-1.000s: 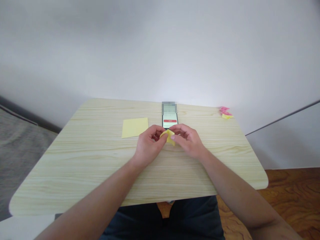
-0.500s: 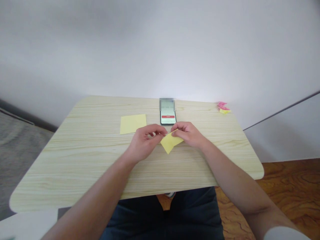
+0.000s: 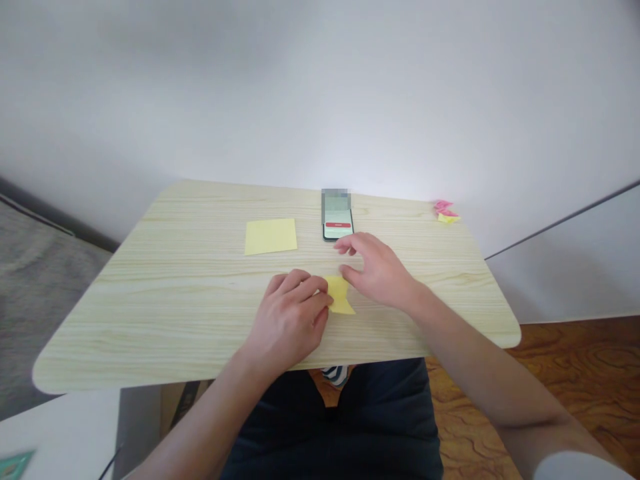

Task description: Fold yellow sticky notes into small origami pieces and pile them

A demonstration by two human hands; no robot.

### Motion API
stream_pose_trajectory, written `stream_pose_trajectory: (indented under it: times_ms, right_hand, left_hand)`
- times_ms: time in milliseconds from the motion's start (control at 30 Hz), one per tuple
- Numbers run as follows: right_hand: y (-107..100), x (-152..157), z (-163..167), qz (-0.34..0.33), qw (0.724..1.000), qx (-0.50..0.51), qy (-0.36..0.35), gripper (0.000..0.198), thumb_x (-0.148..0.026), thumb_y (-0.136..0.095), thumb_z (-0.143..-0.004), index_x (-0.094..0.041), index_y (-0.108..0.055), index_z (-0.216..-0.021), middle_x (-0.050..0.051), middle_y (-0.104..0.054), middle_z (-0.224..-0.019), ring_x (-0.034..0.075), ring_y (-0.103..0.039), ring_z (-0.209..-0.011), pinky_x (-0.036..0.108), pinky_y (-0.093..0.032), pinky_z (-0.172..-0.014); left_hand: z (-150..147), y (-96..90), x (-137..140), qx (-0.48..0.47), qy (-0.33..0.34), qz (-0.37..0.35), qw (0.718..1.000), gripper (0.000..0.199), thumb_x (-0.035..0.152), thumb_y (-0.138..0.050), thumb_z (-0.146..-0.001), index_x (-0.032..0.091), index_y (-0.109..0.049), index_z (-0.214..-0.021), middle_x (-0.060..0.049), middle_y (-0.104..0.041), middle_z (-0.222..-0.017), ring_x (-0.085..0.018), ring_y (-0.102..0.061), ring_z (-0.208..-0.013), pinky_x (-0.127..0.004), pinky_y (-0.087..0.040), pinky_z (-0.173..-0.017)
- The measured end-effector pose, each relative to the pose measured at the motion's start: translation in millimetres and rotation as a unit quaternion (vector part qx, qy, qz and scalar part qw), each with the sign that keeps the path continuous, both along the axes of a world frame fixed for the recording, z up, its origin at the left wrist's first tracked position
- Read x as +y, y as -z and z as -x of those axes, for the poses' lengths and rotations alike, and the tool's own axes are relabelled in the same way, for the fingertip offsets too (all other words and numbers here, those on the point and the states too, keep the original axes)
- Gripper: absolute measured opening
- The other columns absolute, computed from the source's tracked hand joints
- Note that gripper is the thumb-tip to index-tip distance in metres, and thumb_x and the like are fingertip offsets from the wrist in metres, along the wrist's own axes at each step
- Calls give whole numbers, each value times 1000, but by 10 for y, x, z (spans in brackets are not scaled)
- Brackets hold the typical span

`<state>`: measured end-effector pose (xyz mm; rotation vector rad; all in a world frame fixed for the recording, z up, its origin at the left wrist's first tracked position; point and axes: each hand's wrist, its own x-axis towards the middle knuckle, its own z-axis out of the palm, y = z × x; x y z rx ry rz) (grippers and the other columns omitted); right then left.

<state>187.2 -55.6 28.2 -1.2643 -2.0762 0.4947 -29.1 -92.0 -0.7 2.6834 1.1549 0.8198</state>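
A folded piece of yellow paper (image 3: 340,297) lies low over the table near its front edge, with a notch in its right side. My left hand (image 3: 295,310) is closed on the left end of this paper, and its fingers hide that end. Just to the upper right is my right hand (image 3: 373,267), thumb and fingers apart, with nothing held. Its thumb tip is close to the paper's upper right corner; whether they touch I cannot tell. A flat yellow sheet of paper (image 3: 271,237) lies farther back on the left.
A phone (image 3: 338,230) with a lit screen lies at the back middle of the wooden table (image 3: 175,300). Small pink and yellow folded papers (image 3: 445,210) sit at the back right corner. A white wall (image 3: 320,100) rises behind the table.
My right hand has let go of the folded paper and opened. The left hand has taken hold of it and drawn it lower, turning it so the notch faces right.
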Motion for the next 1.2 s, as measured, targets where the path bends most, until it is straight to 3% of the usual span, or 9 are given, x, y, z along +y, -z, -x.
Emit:
stream_pose_trajectory:
  times_ms: [133,233,300,500,1200]
  right_hand:
    - [-45,-461,13,-2,998,-5,-60,28,-8,-62,-81,-24,-67,-103,4,-72,-102,22,-63,-102,40,-50,-96]
    - [86,-721,-22,11,998,-12,-57,32,-11,-69,-79,-25,-67,-108,5,-72,-104,25,-62,-103,43,-49,-96]
    - [208,-805,-52,8,999,-22,-45,23,-14,-70,-83,-24,-67,-104,5,-72,-102,25,-62,-103,44,-49,-95]
    - [385,-847,-111,7,999,-31,-32,11,-17,-62,-94,-23,-68,-101,6,-72,-100,24,-61,-100,45,-48,-93]
    - [326,-815,-44,43,998,-55,7,7,-25,-61,-98,-24,-67,-103,7,-71,-103,25,-60,-101,45,-46,-91]
  left_hand:
    - [-75,54,-215,3,-42,11,999,18,17,-60,-92,25,-75,-97,-3,-76,-106,-27,-60,-107,-47,-41,-93]
    - [-127,71,-309,1,-64,28,998,18,19,-60,-94,26,-76,-99,-3,-76,-104,-27,-61,-105,-47,-40,-91]
    - [-146,74,-347,-3,-72,35,997,17,22,-60,-94,26,-76,-99,-4,-76,-104,-27,-62,-104,-47,-39,-90]
    - [-95,96,-385,-48,-66,61,995,19,19,-62,-91,26,-76,-100,-3,-77,-110,-27,-61,-105,-47,-40,-94]
    - [156,157,-395,-47,-26,95,994,34,21,-64,-90,30,-71,-122,-2,-73,-127,-30,-61,-117,-51,-40,-104]
